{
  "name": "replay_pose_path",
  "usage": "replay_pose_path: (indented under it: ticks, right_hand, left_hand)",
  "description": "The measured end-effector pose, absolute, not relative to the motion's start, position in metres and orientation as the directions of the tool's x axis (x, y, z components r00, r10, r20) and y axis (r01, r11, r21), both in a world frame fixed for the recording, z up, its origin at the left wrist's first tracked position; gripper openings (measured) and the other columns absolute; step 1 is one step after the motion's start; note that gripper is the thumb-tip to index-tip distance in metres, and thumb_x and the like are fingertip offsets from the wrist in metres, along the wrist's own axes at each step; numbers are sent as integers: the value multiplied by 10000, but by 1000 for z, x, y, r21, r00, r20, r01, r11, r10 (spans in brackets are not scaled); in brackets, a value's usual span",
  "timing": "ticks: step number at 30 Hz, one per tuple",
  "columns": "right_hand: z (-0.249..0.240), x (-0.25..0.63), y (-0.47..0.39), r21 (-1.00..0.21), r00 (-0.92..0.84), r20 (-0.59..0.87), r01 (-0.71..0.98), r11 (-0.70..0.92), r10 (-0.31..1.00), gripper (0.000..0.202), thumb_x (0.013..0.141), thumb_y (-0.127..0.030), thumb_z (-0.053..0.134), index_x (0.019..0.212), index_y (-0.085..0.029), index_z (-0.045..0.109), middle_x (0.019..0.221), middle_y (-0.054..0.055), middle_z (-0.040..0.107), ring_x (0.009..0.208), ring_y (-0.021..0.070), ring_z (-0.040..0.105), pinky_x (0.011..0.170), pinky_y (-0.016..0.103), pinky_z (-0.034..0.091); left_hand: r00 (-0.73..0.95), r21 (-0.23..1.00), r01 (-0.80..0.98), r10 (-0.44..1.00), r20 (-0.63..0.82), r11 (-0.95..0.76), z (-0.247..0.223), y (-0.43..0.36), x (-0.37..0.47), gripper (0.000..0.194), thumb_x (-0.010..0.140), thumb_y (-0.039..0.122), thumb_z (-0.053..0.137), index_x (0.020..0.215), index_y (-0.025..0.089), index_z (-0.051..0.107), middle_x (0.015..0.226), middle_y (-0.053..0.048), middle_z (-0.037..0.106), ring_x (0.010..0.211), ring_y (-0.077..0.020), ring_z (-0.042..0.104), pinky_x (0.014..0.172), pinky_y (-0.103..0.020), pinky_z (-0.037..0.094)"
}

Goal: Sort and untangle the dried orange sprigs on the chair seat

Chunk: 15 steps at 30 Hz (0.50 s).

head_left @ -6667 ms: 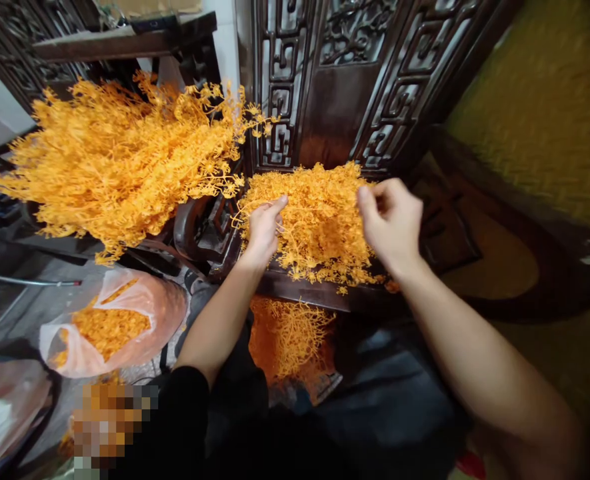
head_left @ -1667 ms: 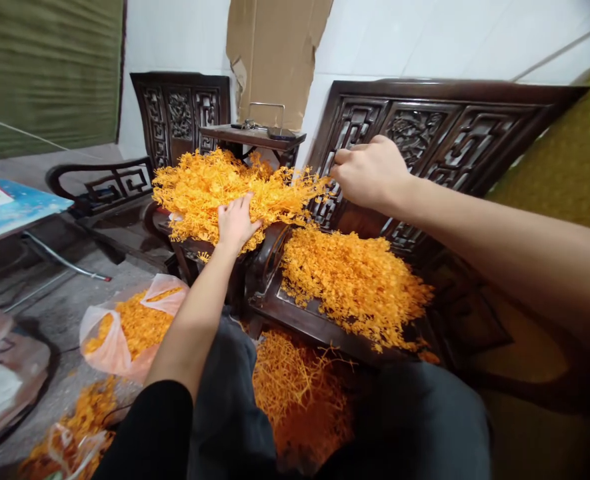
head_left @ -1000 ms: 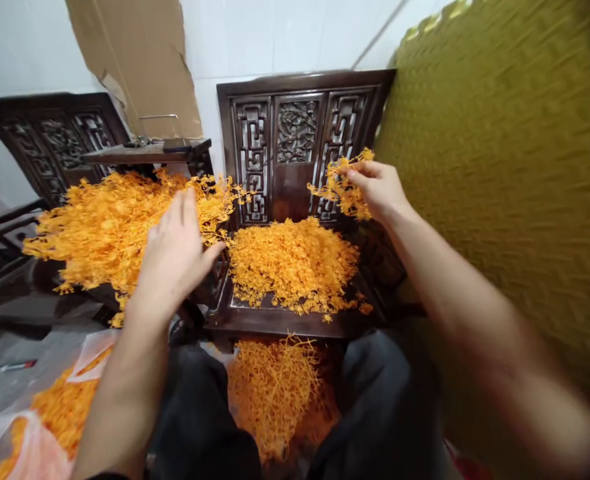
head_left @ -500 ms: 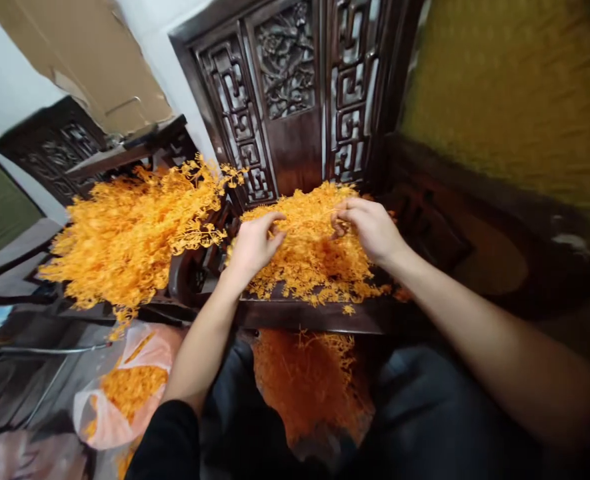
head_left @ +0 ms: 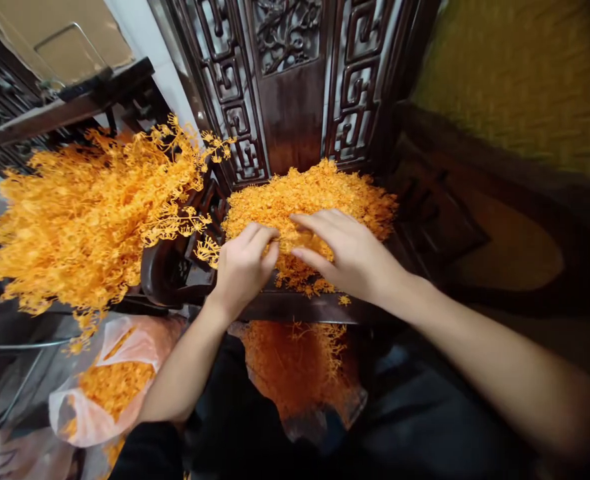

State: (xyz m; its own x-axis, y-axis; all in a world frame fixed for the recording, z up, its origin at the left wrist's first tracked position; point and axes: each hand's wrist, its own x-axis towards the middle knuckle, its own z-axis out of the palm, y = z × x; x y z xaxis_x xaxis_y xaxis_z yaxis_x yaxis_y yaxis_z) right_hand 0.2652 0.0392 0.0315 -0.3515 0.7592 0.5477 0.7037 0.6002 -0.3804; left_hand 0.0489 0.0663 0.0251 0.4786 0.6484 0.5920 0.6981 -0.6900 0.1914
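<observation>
A heap of small orange plastic flower pieces point(head_left: 319, 183) covers the seat of a carved dark wooden chair point(head_left: 297, 123). Over the heap's front left part, my left hand point(head_left: 242, 267) has its fingers curled towards the thumb; whatever they pinch is too small or hidden to make out. Facing it from the right is my right hand point(head_left: 357, 257), thumb and fingers apart, with orange showing through the gap. One loose piece point(head_left: 344, 301) lies by the seat's front edge.
At left, a large pile of orange branching sprigs point(head_left: 85, 213) spreads beside a chair arm. Below it stands a pinkish plastic bag point(head_left: 92, 423) holding orange pieces. Another clear bag point(head_left: 299, 373) with orange pieces sits between my knees. A woven yellowish surface point(head_left: 515, 73) is at right.
My right hand has moved left and down, nearer my left hand, and its fingers have spread. My left hand has lowered slightly. The view has shifted, bringing the sprig pile closer.
</observation>
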Motion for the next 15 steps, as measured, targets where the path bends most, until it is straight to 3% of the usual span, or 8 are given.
replay_pose_path:
  ticks: [3,5,7,10,13,15]
  right_hand:
    - [33,253,39,-361,-393,552,682,635,736,276,1018,-307,542,1180,-194,733,910,92,713,855,225,638,793,381,502]
    - [34,248,39,-389,-412,557,638,664,721,230,1013,-271,550,1094,-188,749,882,80,702,805,198,625,741,347,480]
    - [36,240,37,-487,-404,545,561,669,735,189,998,-247,571,1033,-177,742,904,77,709,814,187,637,748,339,485]
    - [35,221,34,-751,-326,473,337,567,819,118,946,-278,668,973,-189,741,944,58,734,863,179,672,801,337,518]
    - [29,197,34,-925,-200,351,81,372,915,191,890,-387,745,908,-198,751,914,48,750,852,170,685,802,329,539]
    - [24,184,35,-964,-117,266,-38,263,957,248,853,-440,777,817,-199,731,813,32,734,769,150,669,754,313,538]
  left_hand:
    - [434,233,716,681,590,-658,23,50,46,227,959,191,571,1156,156,678,981,-73,740,720,-125,637,697,-271,486]
    - [377,380,697,762,527,-608,21,44,39,364,920,195,612,1281,148,625,937,-55,745,627,-104,600,642,-261,475]
    - [322,566,639,850,417,-520,20,40,31,429,861,174,641,1288,148,618,839,-11,729,542,-81,546,578,-241,450]
    - [249,738,565,929,274,-369,19,37,18,263,821,169,637,1077,164,698,735,23,688,499,-68,494,515,-221,404]
    - [222,723,574,923,316,-385,18,32,8,98,848,198,632,898,163,709,698,11,673,505,-78,481,516,-236,400]
    - [248,592,628,851,463,-505,18,28,4,102,877,190,617,841,164,709,719,-11,682,573,-101,538,578,-259,440]
